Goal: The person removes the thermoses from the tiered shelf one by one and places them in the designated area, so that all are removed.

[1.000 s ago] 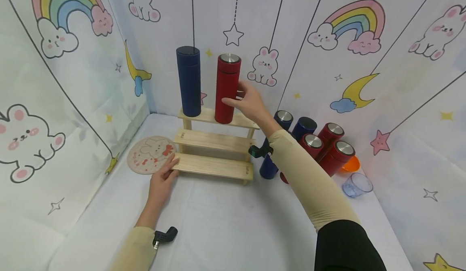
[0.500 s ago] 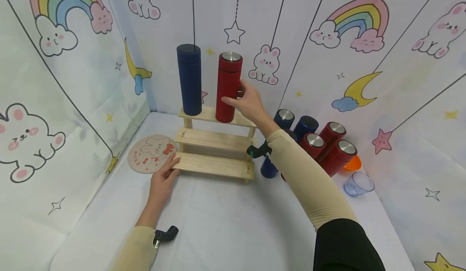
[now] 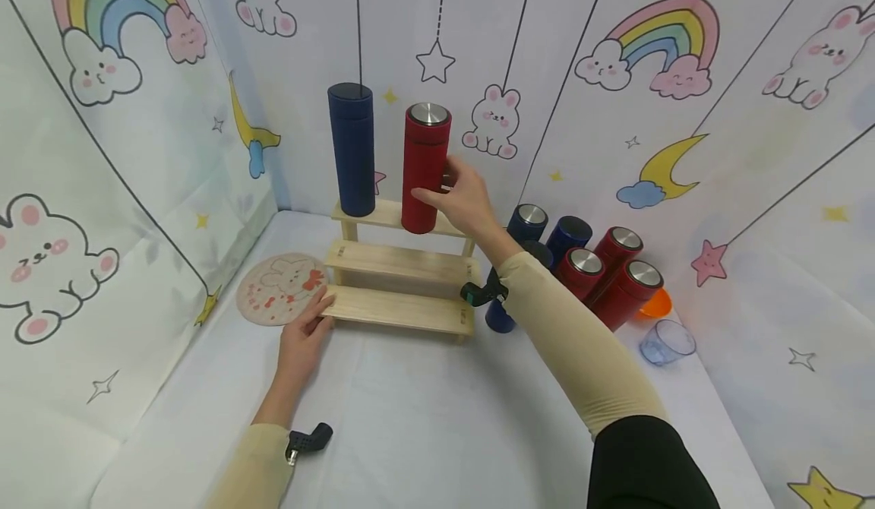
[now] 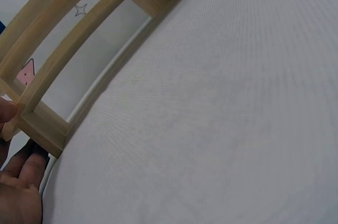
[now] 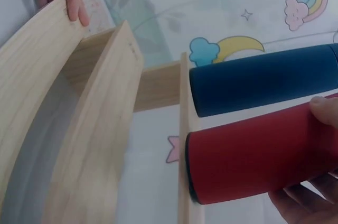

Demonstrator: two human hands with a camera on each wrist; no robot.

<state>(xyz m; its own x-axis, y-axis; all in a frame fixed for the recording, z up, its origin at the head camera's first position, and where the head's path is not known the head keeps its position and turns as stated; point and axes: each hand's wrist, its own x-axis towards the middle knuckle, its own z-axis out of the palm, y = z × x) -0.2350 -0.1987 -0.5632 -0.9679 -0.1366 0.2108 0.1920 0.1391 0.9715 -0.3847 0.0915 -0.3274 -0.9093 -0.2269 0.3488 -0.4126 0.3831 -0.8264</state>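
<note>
In the head view my right hand (image 3: 465, 197) grips a red vacuum flask (image 3: 425, 167) with a silver lid, fingers behind it and thumb in front. The flask stands upright, its base right at the top board of a three-step wooden rack (image 3: 403, 264). A blue vacuum flask (image 3: 352, 152) stands on that board to its left, with a gap between them. My left hand (image 3: 301, 346) pinches the left end of the lowest board. In the left wrist view, thumb and fingers (image 4: 31, 171) lie around the rack's corner.
Several red flasks (image 3: 625, 292) and blue flasks (image 3: 570, 237) crowd right of the rack, partly behind my right forearm. An orange bowl (image 3: 656, 304) and a clear bluish cup (image 3: 668, 342) stand beyond them. A round bunny mat (image 3: 280, 289) lies left of the rack.
My right hand has shifted the red flask slightly toward the front of the top board. The left hand keeps its hold on the rack; the head view has moved a little.
</note>
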